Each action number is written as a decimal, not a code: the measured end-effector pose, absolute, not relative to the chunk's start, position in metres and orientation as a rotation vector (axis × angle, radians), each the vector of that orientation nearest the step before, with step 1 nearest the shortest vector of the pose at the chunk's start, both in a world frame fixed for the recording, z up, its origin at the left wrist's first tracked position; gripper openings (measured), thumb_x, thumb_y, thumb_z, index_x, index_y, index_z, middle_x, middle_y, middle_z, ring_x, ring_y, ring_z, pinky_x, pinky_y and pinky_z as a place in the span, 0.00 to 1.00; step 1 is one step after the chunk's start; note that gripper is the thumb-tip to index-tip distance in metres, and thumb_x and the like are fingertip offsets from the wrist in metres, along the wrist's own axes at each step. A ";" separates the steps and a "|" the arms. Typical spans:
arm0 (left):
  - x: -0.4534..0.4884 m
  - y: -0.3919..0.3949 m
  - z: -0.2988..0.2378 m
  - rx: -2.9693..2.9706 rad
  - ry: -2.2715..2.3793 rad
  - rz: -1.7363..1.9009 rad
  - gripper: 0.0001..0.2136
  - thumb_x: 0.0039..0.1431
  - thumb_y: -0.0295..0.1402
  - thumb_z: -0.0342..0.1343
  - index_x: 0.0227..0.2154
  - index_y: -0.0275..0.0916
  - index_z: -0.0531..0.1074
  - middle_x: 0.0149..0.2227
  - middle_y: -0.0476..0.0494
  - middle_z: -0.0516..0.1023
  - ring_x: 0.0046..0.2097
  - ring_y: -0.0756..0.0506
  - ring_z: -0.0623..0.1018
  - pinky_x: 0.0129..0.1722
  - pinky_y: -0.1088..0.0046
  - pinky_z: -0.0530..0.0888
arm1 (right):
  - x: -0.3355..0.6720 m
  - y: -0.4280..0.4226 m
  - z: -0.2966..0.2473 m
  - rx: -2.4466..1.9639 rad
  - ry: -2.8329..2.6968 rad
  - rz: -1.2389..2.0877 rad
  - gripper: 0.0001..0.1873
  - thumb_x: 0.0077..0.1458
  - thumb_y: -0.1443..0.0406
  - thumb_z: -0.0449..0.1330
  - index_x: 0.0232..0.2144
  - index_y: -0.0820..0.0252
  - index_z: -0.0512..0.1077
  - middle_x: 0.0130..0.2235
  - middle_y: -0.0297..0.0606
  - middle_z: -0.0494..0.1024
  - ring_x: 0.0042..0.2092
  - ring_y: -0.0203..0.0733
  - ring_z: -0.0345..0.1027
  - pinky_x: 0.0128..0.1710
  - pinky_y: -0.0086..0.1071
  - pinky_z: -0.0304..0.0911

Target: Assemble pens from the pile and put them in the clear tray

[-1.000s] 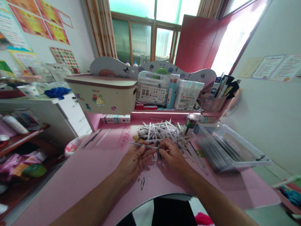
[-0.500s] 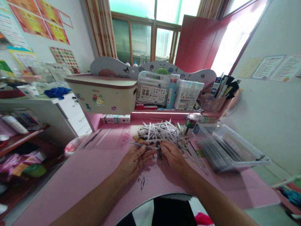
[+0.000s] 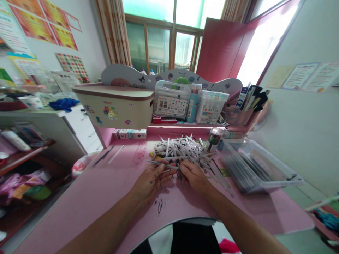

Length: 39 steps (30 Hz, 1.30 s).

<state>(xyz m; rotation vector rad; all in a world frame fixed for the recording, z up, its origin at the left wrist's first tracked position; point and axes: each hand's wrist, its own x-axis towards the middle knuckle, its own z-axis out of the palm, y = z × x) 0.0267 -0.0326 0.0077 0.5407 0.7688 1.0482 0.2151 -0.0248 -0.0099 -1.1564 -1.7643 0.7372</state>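
My left hand (image 3: 152,183) lies on the pink desk (image 3: 92,201), with a thin grey-white pen (image 3: 161,164) held in its fingertips. My right hand (image 3: 194,176) sits close by, its bunched fingers at the pen's far end, and what they pinch is hidden. Small black pen parts (image 3: 178,171) lie between my hands. Just beyond them is a heap of white pens (image 3: 180,150). Dark ink marks (image 3: 160,207) stain the desk near my left hand, and my fingers carry dark smudges.
A clear plastic bin of dark pens (image 3: 261,167) stands to the right. Behind the heap are a metal can (image 3: 214,139), a cream storage box (image 3: 113,107) and pen cases (image 3: 172,99). Loose pens (image 3: 104,155) lie at the left.
My right hand has shifted slightly toward me, and my left hand has barely moved. The heap of pens looks unchanged.
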 end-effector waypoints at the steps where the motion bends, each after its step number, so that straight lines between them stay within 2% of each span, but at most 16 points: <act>1: 0.026 -0.032 0.007 0.545 0.765 1.046 0.09 0.61 0.27 0.60 0.43 0.39 0.68 0.39 0.38 0.85 0.29 0.45 0.84 0.24 0.72 0.81 | 0.215 -0.024 -0.011 -1.155 -1.753 0.785 0.19 0.65 0.59 0.52 0.22 0.56 0.65 0.23 0.32 0.67 0.28 0.37 0.62 0.27 0.30 0.58; 5: 0.027 -0.032 0.006 0.572 0.758 1.051 0.09 0.61 0.27 0.60 0.42 0.39 0.68 0.39 0.39 0.85 0.29 0.46 0.84 0.28 0.72 0.82 | 0.214 -0.024 -0.017 -1.127 -1.634 1.083 0.19 0.65 0.54 0.52 0.24 0.56 0.65 0.22 0.31 0.63 0.25 0.36 0.57 0.23 0.29 0.54; 9: 0.027 -0.031 0.004 0.590 0.740 1.071 0.07 0.61 0.27 0.60 0.41 0.39 0.70 0.40 0.39 0.84 0.32 0.45 0.84 0.30 0.70 0.82 | 0.214 -0.023 -0.013 -1.106 -1.560 1.193 0.21 0.62 0.50 0.53 0.23 0.56 0.64 0.22 0.30 0.62 0.23 0.35 0.55 0.21 0.29 0.53; 13: 0.023 -0.028 0.004 0.598 0.783 1.127 0.02 0.63 0.28 0.57 0.38 0.36 0.73 0.40 0.38 0.84 0.35 0.46 0.84 0.33 0.71 0.82 | 0.227 -0.017 -0.002 -1.167 -1.328 0.920 0.17 0.62 0.52 0.53 0.28 0.56 0.66 0.22 0.29 0.62 0.23 0.35 0.54 0.21 0.29 0.52; 17: 0.020 -0.027 0.004 0.585 0.847 1.094 0.07 0.65 0.32 0.55 0.37 0.34 0.75 0.38 0.36 0.83 0.29 0.47 0.81 0.29 0.69 0.82 | 0.250 -0.009 0.005 -1.184 -1.086 0.631 0.12 0.61 0.54 0.54 0.37 0.55 0.68 0.24 0.27 0.63 0.24 0.35 0.56 0.23 0.28 0.53; 19: 0.020 -0.027 0.005 0.577 0.849 1.110 0.07 0.65 0.31 0.55 0.36 0.34 0.75 0.37 0.37 0.83 0.29 0.47 0.81 0.29 0.71 0.82 | 0.259 -0.006 0.005 -1.189 -1.040 0.562 0.11 0.61 0.55 0.55 0.38 0.55 0.67 0.25 0.27 0.63 0.25 0.35 0.56 0.24 0.29 0.53; 23: 0.021 -0.028 0.008 0.565 0.833 1.135 0.07 0.65 0.28 0.54 0.33 0.34 0.75 0.34 0.38 0.83 0.29 0.49 0.81 0.29 0.75 0.81 | 0.264 -0.004 0.003 -1.212 -1.085 0.503 0.09 0.59 0.57 0.55 0.37 0.56 0.68 0.26 0.29 0.66 0.26 0.36 0.58 0.25 0.30 0.55; 27: 0.021 -0.027 0.008 0.561 0.844 1.153 0.07 0.65 0.30 0.56 0.32 0.33 0.76 0.33 0.38 0.82 0.28 0.48 0.81 0.28 0.75 0.81 | 0.260 -0.004 -0.001 -1.253 -1.335 0.400 0.06 0.57 0.62 0.55 0.34 0.58 0.69 0.32 0.35 0.72 0.34 0.41 0.65 0.34 0.34 0.60; 31: 0.019 -0.024 0.004 0.568 0.906 1.164 0.09 0.65 0.33 0.55 0.34 0.33 0.76 0.32 0.40 0.82 0.25 0.50 0.79 0.24 0.75 0.80 | 0.258 -0.004 -0.004 -1.342 -1.557 0.205 0.05 0.55 0.68 0.53 0.31 0.58 0.70 0.34 0.38 0.72 0.37 0.44 0.66 0.39 0.38 0.61; 34: 0.018 -0.021 0.004 0.568 0.916 1.229 0.09 0.66 0.31 0.53 0.33 0.34 0.75 0.32 0.41 0.82 0.26 0.50 0.79 0.24 0.77 0.78 | 0.259 -0.003 -0.007 -1.407 -1.702 0.061 0.08 0.54 0.72 0.53 0.29 0.57 0.71 0.36 0.41 0.72 0.41 0.46 0.66 0.43 0.40 0.61; 39: 0.019 -0.020 0.007 0.536 0.955 1.272 0.10 0.67 0.30 0.50 0.32 0.34 0.73 0.30 0.42 0.81 0.22 0.50 0.76 0.20 0.75 0.76 | 0.255 -0.005 -0.013 -1.495 -1.947 -0.042 0.07 0.55 0.72 0.57 0.29 0.58 0.73 0.36 0.42 0.72 0.42 0.48 0.64 0.45 0.42 0.61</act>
